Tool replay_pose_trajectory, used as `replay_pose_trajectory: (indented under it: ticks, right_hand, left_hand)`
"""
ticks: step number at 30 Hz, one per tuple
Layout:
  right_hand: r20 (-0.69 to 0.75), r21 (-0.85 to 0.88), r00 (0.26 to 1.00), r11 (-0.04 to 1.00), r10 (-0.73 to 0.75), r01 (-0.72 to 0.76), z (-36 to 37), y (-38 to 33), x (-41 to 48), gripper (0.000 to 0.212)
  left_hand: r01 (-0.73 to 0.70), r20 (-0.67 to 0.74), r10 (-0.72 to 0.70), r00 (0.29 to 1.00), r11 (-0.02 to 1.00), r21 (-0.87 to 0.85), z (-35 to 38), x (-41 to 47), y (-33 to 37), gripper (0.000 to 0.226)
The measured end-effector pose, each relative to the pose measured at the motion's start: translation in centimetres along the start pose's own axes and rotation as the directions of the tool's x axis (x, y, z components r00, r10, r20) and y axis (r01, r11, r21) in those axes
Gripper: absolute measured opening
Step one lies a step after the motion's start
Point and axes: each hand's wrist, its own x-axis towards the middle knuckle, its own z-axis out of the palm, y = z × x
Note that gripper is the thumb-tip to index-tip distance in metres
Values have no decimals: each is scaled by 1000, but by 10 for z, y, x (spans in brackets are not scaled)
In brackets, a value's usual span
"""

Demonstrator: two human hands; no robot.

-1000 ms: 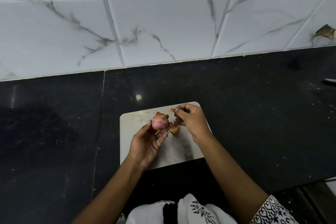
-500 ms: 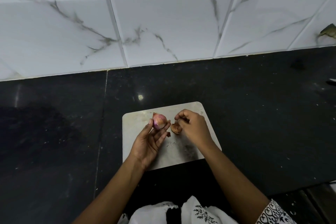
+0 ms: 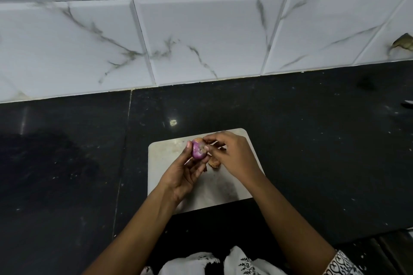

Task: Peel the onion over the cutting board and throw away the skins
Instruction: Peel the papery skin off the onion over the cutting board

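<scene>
A dark, polished bench (image 3: 312, 140) with pale specks runs up to a white marbled tile wall (image 3: 201, 40) and carries a pale cutting board (image 3: 165, 163) with rounded corners, on which brown onion skins (image 3: 214, 163) lie near the middle.
</scene>
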Motion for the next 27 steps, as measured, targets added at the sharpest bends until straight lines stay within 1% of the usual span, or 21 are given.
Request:
replay_pose_trajectory:
  ticks: [3, 6, 9, 13, 17, 19, 23, 27]
  right_hand:
    - [30, -97, 996, 992, -81, 83, -5, 0, 5, 22]
    - [82, -218, 982, 959, -168, 183, -13, 2, 10, 21]
    - [154, -277, 957, 919, -245, 280, -20, 2, 16, 23]
    - [250, -361, 936, 873, -250, 329, -28, 1, 18, 21]
    - [340, -445, 919, 827, -197, 342, -31, 2, 21, 27]
    - [334, -468, 921, 812, -202, 348, -32, 4, 23, 26]
    - [271, -443, 921, 814, -279, 377, -30, 10, 22, 13]
    - [216, -445, 914, 799, -343, 405, -27, 17, 21, 9]
  left_hand:
    - [-32, -22, 34, 999, 997, 72, 3, 0, -2, 44]
    - [-89, -43, 96, 994, 986, 142, 5, 0, -5, 32]
    - [-130, -45, 141, 989, 970, 204, 8, -1, -6, 37]
    - [-163, -53, 184, 982, 948, 274, 11, 0, -6, 35]
    - [-145, -77, 178, 981, 937, 319, 16, 4, -9, 26]
    - [-143, -79, 175, 981, 939, 313, 19, 5, -10, 26]
    - [-167, -81, 202, 976, 933, 320, 23, 7, -9, 27]
    - [-177, -89, 212, 973, 938, 297, 25, 8, -12, 20]
